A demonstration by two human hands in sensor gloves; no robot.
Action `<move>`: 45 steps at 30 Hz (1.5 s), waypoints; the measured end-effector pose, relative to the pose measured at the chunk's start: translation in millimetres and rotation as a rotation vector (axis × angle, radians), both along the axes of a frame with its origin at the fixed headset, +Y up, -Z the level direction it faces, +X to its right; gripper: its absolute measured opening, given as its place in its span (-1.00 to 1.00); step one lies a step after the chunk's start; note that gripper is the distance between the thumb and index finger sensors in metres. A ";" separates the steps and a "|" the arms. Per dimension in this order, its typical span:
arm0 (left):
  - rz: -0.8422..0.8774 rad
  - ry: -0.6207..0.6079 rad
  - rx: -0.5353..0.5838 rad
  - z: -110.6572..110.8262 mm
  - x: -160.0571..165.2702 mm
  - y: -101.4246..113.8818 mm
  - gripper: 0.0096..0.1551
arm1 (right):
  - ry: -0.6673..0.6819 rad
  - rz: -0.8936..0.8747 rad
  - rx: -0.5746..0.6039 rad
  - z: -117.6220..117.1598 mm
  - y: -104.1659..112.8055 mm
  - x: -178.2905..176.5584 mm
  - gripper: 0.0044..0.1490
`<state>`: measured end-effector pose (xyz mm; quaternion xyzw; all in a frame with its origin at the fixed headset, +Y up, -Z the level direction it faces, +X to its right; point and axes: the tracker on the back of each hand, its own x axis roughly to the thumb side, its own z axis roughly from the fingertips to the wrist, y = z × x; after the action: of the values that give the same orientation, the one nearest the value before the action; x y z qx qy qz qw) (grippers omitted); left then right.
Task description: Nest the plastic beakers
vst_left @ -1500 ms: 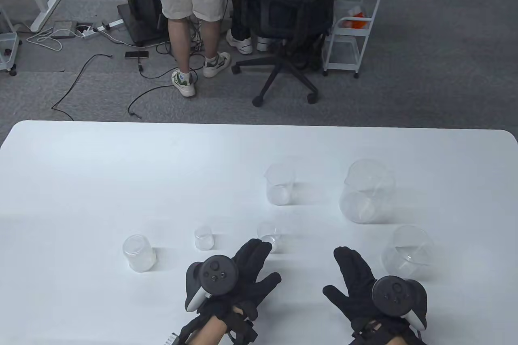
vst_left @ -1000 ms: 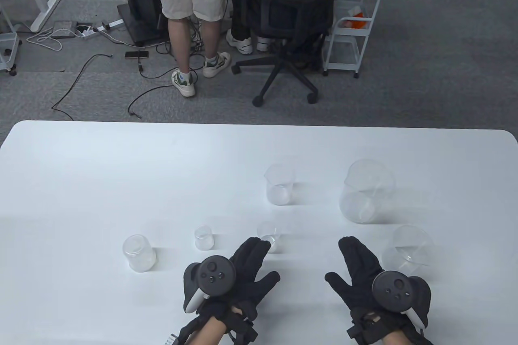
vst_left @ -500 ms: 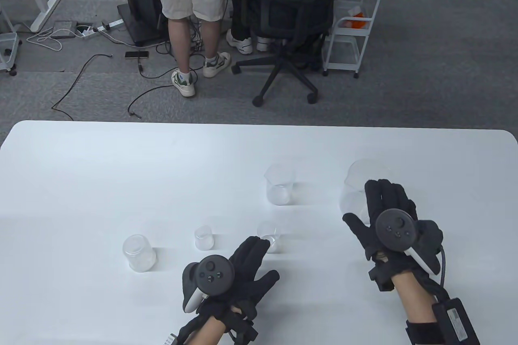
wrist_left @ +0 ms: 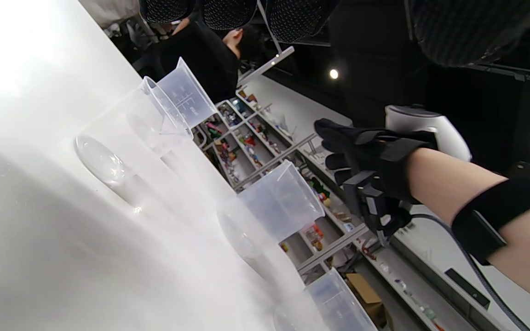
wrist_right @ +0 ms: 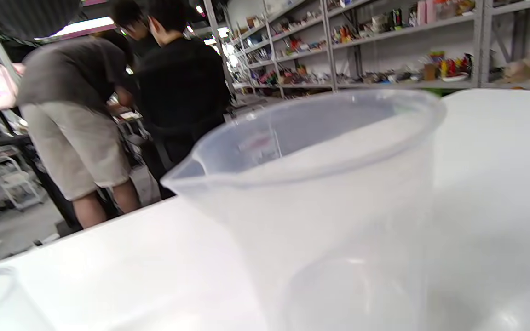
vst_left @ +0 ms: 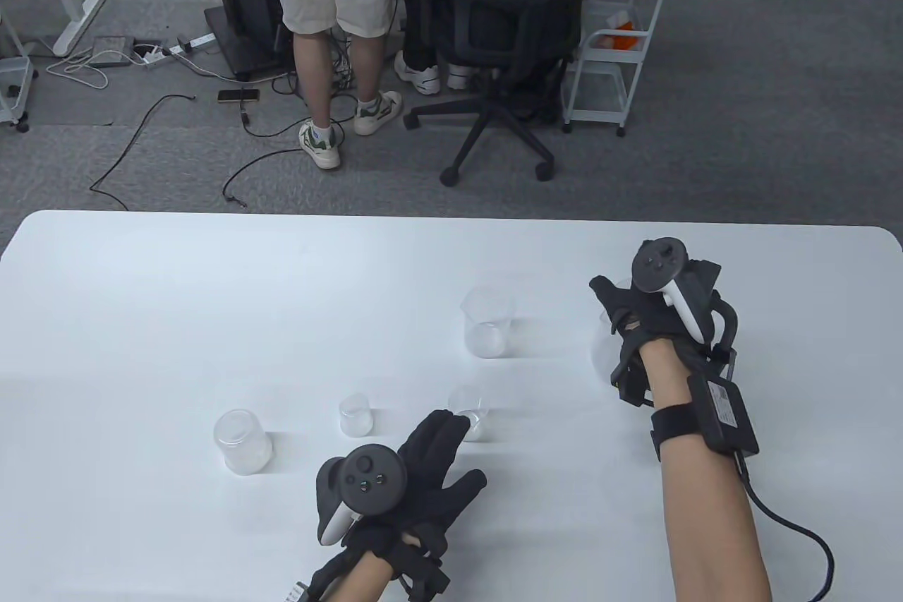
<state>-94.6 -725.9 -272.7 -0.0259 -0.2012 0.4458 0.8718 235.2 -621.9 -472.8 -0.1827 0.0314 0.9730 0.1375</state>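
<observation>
Several clear plastic beakers stand on the white table (vst_left: 211, 291). My right hand (vst_left: 624, 305) reaches over the largest beaker (vst_left: 605, 351) with the thumb spread to its left. I cannot tell if it touches the beaker, which fills the right wrist view (wrist_right: 329, 207). My left hand (vst_left: 430, 461) lies flat and open, its fingertips next to a small beaker (vst_left: 469, 411). A medium beaker (vst_left: 487, 320), a tiny beaker (vst_left: 355, 415) and another small beaker (vst_left: 242, 441) stand apart. A further wide beaker (wrist_left: 338, 303) shows in the left wrist view; my right forearm hides it in the table view.
Beyond the table's far edge a person (vst_left: 331, 30) stands beside a black office chair (vst_left: 508, 44) and a white trolley (vst_left: 614, 44). A cable (vst_left: 797, 531) runs from my right forearm strap across the table's right front.
My right hand has lifted off the table near the front and moved forward, over the largest beaker. My forearm now covers the wide beaker at the right. My left hand has stayed put.
</observation>
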 end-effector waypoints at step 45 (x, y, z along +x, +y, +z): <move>-0.014 -0.001 0.012 1.2 -0.3 2.4 -0.02 | 0.586 0.126 0.161 123.3 56.5 -76.8 0.11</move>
<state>-94.9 -723.5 -271.5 -0.0223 -0.2040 0.4386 0.8749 158.4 -565.4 -349.5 0.1158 -0.0189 0.9902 0.0763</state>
